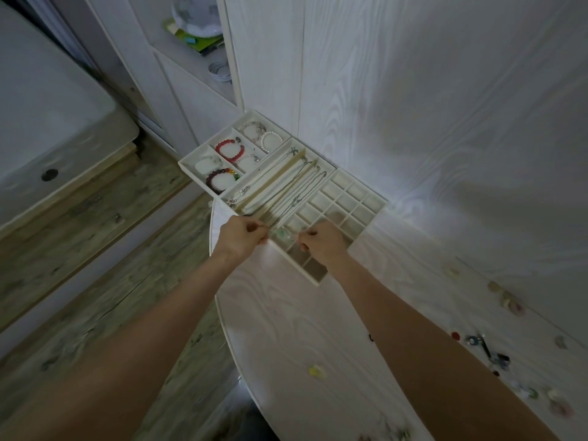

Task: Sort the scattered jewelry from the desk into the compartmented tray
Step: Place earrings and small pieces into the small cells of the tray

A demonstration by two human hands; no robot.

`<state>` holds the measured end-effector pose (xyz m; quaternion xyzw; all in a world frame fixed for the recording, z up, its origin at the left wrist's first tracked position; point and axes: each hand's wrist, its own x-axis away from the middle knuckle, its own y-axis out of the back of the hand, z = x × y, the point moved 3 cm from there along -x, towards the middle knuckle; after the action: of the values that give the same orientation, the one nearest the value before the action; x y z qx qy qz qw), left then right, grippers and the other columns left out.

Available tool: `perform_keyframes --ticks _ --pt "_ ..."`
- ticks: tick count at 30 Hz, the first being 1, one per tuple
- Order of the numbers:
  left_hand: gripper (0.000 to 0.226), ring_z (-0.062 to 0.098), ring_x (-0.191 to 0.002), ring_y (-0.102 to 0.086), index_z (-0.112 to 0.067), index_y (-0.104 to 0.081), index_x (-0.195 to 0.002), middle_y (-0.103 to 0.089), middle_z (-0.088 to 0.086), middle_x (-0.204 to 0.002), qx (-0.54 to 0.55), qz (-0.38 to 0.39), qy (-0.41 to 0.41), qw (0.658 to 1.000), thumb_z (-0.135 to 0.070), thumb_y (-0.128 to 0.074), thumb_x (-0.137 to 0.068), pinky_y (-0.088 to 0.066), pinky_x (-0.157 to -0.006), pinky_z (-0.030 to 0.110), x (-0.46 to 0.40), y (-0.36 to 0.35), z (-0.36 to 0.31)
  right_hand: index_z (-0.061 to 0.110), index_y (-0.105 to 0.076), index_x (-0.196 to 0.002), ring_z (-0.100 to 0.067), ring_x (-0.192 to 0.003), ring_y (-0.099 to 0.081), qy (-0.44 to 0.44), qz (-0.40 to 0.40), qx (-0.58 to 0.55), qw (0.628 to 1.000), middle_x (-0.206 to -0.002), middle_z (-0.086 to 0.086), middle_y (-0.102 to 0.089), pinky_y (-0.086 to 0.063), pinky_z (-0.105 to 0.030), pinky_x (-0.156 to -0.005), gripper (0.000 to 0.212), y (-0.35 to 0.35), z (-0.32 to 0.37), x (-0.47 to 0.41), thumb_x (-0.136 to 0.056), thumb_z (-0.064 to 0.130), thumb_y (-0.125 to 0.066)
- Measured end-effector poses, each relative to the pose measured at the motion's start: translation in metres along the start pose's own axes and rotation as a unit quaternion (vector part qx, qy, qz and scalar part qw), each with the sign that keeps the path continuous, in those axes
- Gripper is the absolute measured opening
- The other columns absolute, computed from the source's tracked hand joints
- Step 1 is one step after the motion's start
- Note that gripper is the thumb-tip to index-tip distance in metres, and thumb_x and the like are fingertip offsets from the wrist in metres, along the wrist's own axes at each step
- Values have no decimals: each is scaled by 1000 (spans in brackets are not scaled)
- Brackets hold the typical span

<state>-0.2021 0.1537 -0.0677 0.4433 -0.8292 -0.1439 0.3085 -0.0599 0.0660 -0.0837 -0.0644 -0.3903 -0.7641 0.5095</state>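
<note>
White desk (318, 316); left hand (241, 235) and right hand (323, 241) pinch a green-pendant necklace (281, 234) over the tray (375, 213).

Cream tray (375, 207), red bracelet (229, 150)

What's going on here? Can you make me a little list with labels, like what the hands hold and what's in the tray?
left hand: pinches one end of a thin necklace
right hand: pinches the other end
necklace: has a green pendant, held over the tray's near edge
tray: bracelets far left, chains in long slots, small squares look empty
red bracelet: in a far compartment
desk: small pieces scattered at right
</note>
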Motion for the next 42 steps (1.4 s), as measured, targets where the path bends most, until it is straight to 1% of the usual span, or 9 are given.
perform_keyframes --ticks 2,5,9,14,21,25,33,38,42 --pt "6 18 -82 -66 -9 -69 -91 -68 4 -79 -17 0 -22 1000 -10 -64 -87 -51 -86 29 -2 -2 -2 14 -52 -46 -12 -45 -47 -3 -11 0 1000 -47 0 -51 -39 -24 -53 46 0 0 -4 -91 14 -56" --pt "1 19 -80 -66 -10 -63 -86 -68 5 -75 -55 -3 -45 997 -9 -65 -86 -49 -73 22 -4 -5 -6 17 -48 -41 -10 -41 -46 -7 -24 3 1000 -31 8 -44 -41 -23 -56 49 0 0 -6 -89 13 -57" --pt "4 24 -82 -64 -6 -64 -90 -67 12 -84 -128 -14 -85 988 -8 -61 -88 -53 -76 33 -7 -11 -8 17 -45 -41 -2 -33 -43 -12 -26 9 1000 -25 10 -39 -37 -22 -48 49 1 1 -6 -88 9 -55" --pt "10 23 -85 -58 -7 -67 -96 -54 10 -102 -200 -39 -132 970 -9 -60 -89 -51 -77 36 -4 -19 -6 15 -51 -45 -9 -42 -45 -10 -22 -6 1000 -46 3 -51 -41 -23 -56 46 0 1 -5 -90 11 -56" --pt "14 27 -92 -55 -7 -63 -101 -51 9 -108 -275 -30 -132 952 -14 -57 -91 -49 -73 39 -1 -29 -4 14 -57 -52 -2 -44 -47 -20 -33 -16 999 -53 5 -56 -31 -7 -38 40 -6 -4 0 -92 14 -55" --pt "16 32 -93 -56 -4 -60 -104 -53 13 -110 -302 -14 -116 946 -12 -55 -92 -50 -75 44 -4 -32 -10 14 -55 -51 4 -31 -46 -29 -38 -28 998 -53 5 -56 -30 -5 -34 41 -8 -5 2 -92 13 -55" --pt "25 25 -96 -55 -12 -55 -115 -54 6 -115 -308 11 -179 934 -20 -53 -91 -42 -66 31 2 -24 -5 16 -57 -52 0 -37 -46 -55 -25 -46 997 -53 5 -58 -32 -8 -37 40 -12 -7 -1 -91 12 -58" --pt "27 33 -86 -57 -8 -66 -109 -54 17 -100 -330 17 -250 910 -4 -58 -84 -38 -57 29 10 -16 8 12 -58 -53 2 -27 -42 -59 -25 -58 996 -55 1 -58 -27 -7 -30 38 -10 -5 0 -91 10 -57" --pt "37 32 -101 -52 -18 -66 -118 -51 16 -109 -388 27 -280 878 -6 -57 -84 -39 -73 35 11 -11 7 11 -58 -49 -1 -27 -41 -52 -40 -63 996 -51 1 -57 -29 -10 -30 41 -15 -4 0 -90 9 -59"
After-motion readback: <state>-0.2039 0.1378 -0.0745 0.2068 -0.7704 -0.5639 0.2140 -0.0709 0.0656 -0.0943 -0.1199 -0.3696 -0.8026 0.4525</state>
